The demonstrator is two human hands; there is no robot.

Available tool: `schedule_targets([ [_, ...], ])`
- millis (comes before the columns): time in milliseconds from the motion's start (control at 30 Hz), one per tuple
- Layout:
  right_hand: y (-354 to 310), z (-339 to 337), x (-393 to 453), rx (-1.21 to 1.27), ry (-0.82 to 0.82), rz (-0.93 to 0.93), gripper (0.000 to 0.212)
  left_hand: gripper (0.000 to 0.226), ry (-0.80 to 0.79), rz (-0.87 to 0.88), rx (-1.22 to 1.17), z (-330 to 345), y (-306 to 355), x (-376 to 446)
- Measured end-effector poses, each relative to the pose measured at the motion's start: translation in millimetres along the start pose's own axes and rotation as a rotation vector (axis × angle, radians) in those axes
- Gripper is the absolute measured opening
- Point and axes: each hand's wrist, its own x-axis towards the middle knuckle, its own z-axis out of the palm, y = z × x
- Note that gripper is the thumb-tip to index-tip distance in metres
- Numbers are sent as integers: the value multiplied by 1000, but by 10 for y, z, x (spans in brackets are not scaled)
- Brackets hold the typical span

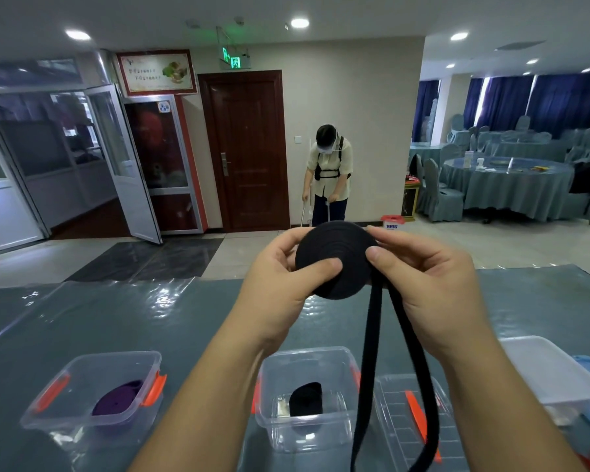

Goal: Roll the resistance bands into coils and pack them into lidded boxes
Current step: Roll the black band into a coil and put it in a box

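I hold a black resistance band coil point(341, 247) up at chest height above the table. My left hand point(280, 277) grips its left side with the thumb pressed on the face. My right hand point(430, 277) pinches its right edge. Two loose black strands point(406, 352) hang from the coil down past the boxes. Below, an open clear box point(307, 362) holds a black coil point(305, 400). At the left, another open clear box point(116, 362) with orange clips holds a purple coil point(116, 401).
A clear lid point(399, 417) with an orange clip lies right of the middle box. A lidded box point(549, 369) stands at the far right. The table point(116, 311) has a glossy grey cover. A person stands bent over by a brown door beyond.
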Motion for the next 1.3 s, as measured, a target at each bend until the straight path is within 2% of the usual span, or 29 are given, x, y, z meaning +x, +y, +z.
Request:
schedule_targets([
  [100,3,6,-16,-15,-18,-2,27,35,-50,19,98,-64,59,17],
  [300,-4,31,-17,33,31,-2,25,28,29,45,-11,-12,45,15],
  [433,-13,29,-18,-23,5,4,24,30,-61,0,89,-62,69,29],
  [633,-26,97,-7,113,18,-10,26,31,-11,2,-108,-10,71,13],
  [700,-15,86,5,77,13,-3,27,31,-18,-2,-50,-10,59,-4],
  [833,6,96,-7,7,-10,7,26,35,-63,37,219,-98,145,17],
  [1000,21,123,-21,77,67,5,23,31,28,25,-10,-17,132,-17],
  [1133,34,95,-48,31,69,21,23,27,-21,6,61,-41,135,-32],
  [1300,-2,140,-55,172,29,58,29,28,39,42,-103,-19,131,-13],
])
